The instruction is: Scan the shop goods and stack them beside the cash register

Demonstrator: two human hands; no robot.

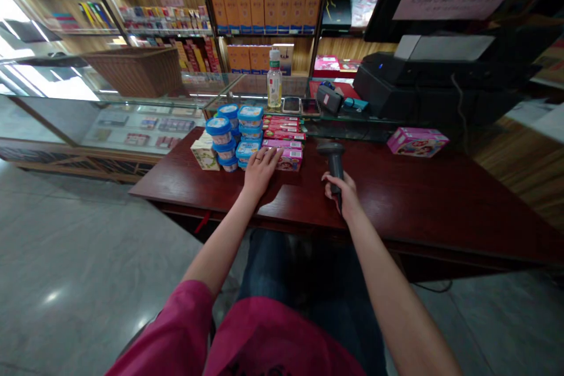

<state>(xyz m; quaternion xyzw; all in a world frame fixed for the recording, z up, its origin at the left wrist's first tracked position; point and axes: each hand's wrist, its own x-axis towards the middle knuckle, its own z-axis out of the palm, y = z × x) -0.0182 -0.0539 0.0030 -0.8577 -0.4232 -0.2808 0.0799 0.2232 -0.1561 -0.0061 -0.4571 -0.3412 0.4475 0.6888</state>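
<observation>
My right hand [346, 192] is wrapped round the handle of a dark barcode scanner [335, 163], held over the wooden counter. My left hand [261, 167] lies with fingers stretched out on the front of a group of goods, over a blue-lidded tub and the edge of a pink box [291, 160]. Stacked blue-lidded tubs [224, 140] stand to the left of that hand. A pale green-and-white box [205, 153] is at their left side. Behind the pink box, several red boxes [282, 124] lie in a row.
Another pink box [418, 142] sits on the counter [423, 200] at the right, below a black machine [405, 85]. On the glass case behind stand a drink bottle [274, 82], two phones [291, 105] and a dark device [329, 98]. A wicker basket [136, 70] is farther left.
</observation>
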